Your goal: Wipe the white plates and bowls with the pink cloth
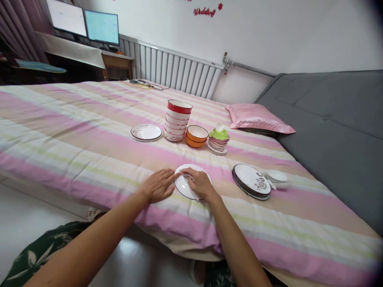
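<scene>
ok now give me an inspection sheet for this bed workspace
surface: striped bedspread, wrinkled
dishes in work: dark-rimmed white plate, apparently with a white cloth
clutter: red-and-white bowl stack, two orange bowls, green dish among smaller dishes, flower-patterned plates at right, pink pillow
hands: left hand at the plate's left edge; right hand over the cloth
cables: loose cables, bed's far side
surroundings: two lit monitors, white radiator, gray headboard

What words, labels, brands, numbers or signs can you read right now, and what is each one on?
"Wedding": red lettering on the white wall.
Red lettering above it: cut off by the picture's top edge, unreadable.
Left monitor and right monitor: marks too small to read.
Bowl stack: marks too small to tell whether they are text.
Plate at the hands: no text visible.
</scene>
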A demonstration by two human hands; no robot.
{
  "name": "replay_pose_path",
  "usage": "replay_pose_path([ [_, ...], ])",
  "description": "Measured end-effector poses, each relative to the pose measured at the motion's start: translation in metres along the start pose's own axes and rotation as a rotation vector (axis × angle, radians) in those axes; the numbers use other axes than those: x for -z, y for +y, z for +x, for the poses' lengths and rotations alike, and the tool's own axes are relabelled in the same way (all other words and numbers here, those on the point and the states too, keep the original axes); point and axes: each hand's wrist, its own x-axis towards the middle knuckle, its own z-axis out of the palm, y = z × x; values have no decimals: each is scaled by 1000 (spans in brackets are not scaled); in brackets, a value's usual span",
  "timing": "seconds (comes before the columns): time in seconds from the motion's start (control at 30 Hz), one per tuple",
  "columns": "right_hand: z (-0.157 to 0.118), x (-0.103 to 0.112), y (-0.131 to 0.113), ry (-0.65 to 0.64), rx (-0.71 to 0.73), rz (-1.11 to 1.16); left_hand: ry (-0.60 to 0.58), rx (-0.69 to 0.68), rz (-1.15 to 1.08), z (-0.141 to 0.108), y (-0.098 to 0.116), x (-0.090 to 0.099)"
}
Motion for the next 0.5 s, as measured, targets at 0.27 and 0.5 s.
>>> replay_pose_path([
  [0.27, -1, -6, -8, 2, 11, -39, 19, -2, -2, 0, 1, 1],
  [0.5, 13, -12, -1, 71, -179, -189, 14, 5, -8, -1, -1, -3],
])
